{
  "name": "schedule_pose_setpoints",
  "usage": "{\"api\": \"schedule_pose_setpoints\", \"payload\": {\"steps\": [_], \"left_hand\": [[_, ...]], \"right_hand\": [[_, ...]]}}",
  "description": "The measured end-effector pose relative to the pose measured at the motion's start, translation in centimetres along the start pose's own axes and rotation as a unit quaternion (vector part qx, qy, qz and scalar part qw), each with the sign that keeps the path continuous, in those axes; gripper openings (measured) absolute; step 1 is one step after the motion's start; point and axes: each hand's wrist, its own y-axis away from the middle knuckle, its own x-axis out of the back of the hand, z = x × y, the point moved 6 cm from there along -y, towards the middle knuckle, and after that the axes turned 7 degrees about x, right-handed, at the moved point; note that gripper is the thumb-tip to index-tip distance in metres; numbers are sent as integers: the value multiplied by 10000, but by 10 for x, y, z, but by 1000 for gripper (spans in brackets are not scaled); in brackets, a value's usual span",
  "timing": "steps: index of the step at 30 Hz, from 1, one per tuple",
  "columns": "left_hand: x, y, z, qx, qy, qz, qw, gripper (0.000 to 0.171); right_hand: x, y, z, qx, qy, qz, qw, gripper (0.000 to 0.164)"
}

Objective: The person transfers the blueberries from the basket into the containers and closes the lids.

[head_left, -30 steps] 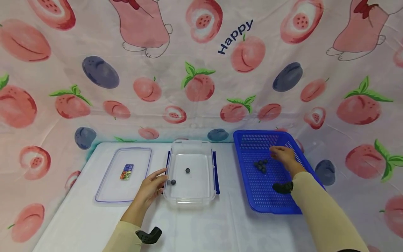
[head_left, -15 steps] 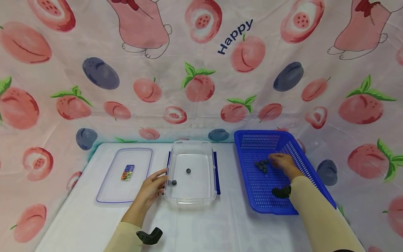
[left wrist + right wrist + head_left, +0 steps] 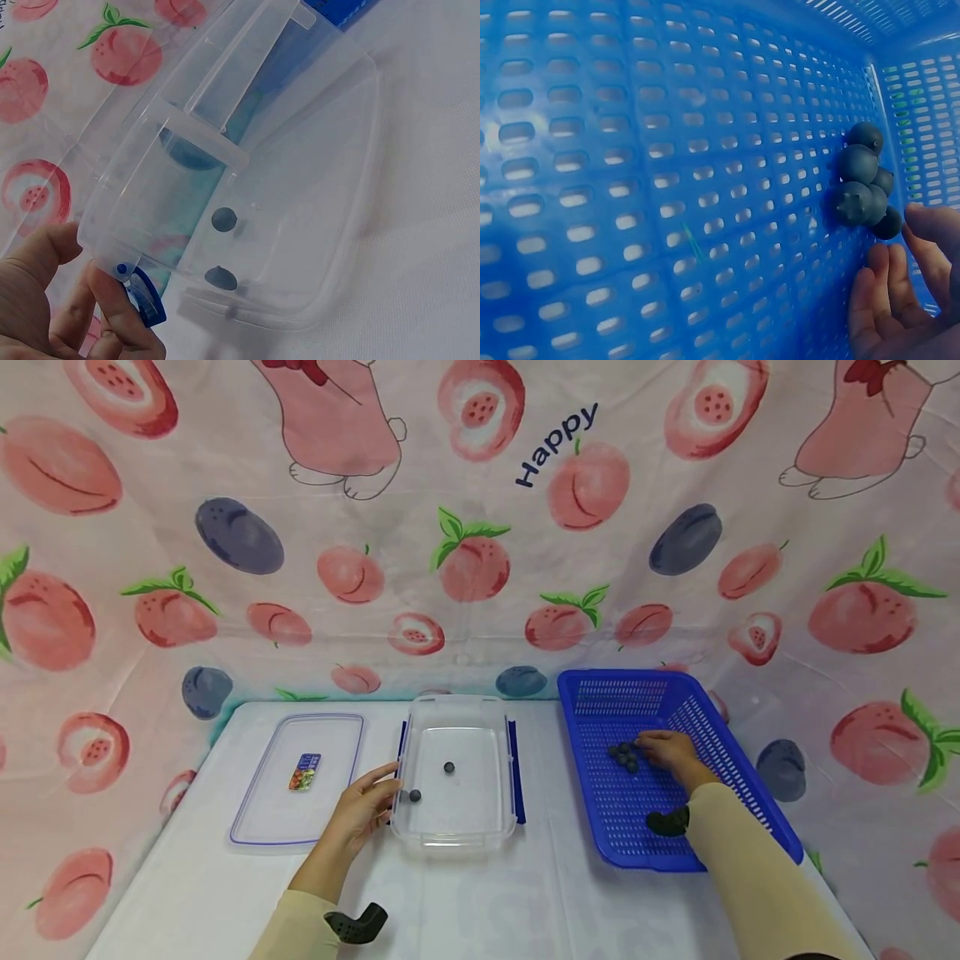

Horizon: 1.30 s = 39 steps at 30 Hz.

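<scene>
The berries (image 3: 857,163) piled in the basket (image 3: 611,827), which sits along the right edge of the bench (image 3: 480,902), overlap too much to count, and the right wrist view cuts off most of the right hand (image 3: 671,753). Its fingers are loosely bent, with a narrow gap to the thumb beside the lowest berry (whether they touch or pinch it, I cannot tell). The left hand (image 3: 360,806) lies at the left edge of the box (image 3: 472,806), thumb and fingers slightly apart and touching the rim near a blue clip (image 3: 152,304); some fingers are partly hidden. Two more berries lie in the box near the bench's back edge, one close to the left wall, one nearer the middle. The lid (image 3: 270,814) lies toward the bench's back left corner. Both sleeves (image 3: 757,868) run out of the head view.
</scene>
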Motion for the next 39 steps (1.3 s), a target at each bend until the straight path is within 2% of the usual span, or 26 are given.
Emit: {"api": "schedule_pose_setpoints", "payload": {"steps": [15, 39], "left_hand": [[0, 1, -1, -19, -33, 30, 10000, 49], [1, 1, 0, 6, 9, 27, 10000, 50]], "right_hand": [[-5, -2, 4, 24, 349, -2, 9994, 45], [-6, -3, 7, 27, 367, 192, 9991, 43]]}}
